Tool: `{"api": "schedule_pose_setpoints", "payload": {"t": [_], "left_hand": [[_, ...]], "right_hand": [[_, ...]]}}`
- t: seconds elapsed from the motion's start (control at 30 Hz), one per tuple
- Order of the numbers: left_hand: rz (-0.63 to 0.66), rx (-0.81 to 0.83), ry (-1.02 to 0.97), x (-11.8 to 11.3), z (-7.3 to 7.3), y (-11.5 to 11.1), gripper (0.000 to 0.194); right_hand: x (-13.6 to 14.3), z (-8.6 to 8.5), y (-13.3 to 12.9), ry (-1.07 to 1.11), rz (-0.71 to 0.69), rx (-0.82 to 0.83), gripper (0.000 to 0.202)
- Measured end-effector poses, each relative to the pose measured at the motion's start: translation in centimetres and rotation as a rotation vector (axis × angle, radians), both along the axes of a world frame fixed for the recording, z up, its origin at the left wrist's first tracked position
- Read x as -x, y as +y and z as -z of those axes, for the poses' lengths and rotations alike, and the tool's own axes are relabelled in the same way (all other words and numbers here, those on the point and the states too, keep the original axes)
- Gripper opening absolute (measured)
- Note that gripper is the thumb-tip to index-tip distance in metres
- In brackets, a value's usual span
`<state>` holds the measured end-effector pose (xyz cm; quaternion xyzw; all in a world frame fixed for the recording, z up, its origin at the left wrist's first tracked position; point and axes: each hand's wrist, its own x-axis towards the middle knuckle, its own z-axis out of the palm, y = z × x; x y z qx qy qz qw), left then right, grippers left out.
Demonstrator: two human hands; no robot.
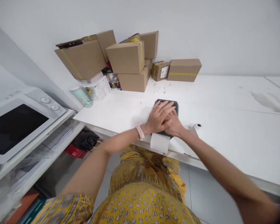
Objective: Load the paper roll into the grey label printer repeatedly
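Note:
A dark, box-shaped device [176, 107], which looks like a small printer, sits near the table's front edge. A strip of white paper [160, 143] comes from its near side and hangs over the edge. My left hand [159, 115], with a pink band at its wrist, lies over the device's top with fingers stretched out. Partly beneath it, my right hand [174, 124] presses flat on the same top. The left fingers overlap the right ones and hide some of them. Just right of the device lies a small white paper roll [197, 126].
Cardboard boxes [130, 59] are stacked at the back left, with two smaller boxes [184, 70] along the wall. A mint tumbler [82, 97] leans by a white carton [100, 88]. A microwave [21, 121] stands on the left shelf. The white table [224, 137] extends right.

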<state>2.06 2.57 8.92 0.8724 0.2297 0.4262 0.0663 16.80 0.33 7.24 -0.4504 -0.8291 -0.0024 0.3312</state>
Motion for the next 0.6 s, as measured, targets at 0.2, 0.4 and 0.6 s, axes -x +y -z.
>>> {"api": "schedule_pose_setpoints", "payload": {"t": [0.2,0.4,0.6], "left_hand": [[-0.501,0.898,-0.692,4.1,5.6,-10.0,0.04],[-0.053,1.476,-0.497,2.8,5.8,-9.7,0.053],[-0.051,1.614,-0.788,0.8,4.7,-8.6,0.051]], "right_hand": [[-1.3,3.0,-5.1,0.593,0.163,0.015,0.034],[-0.5,4.9,-5.4,0.483,0.185,0.008,0.038],[-0.5,4.7,-4.8,0.362,0.233,0.018,0.038]]}}
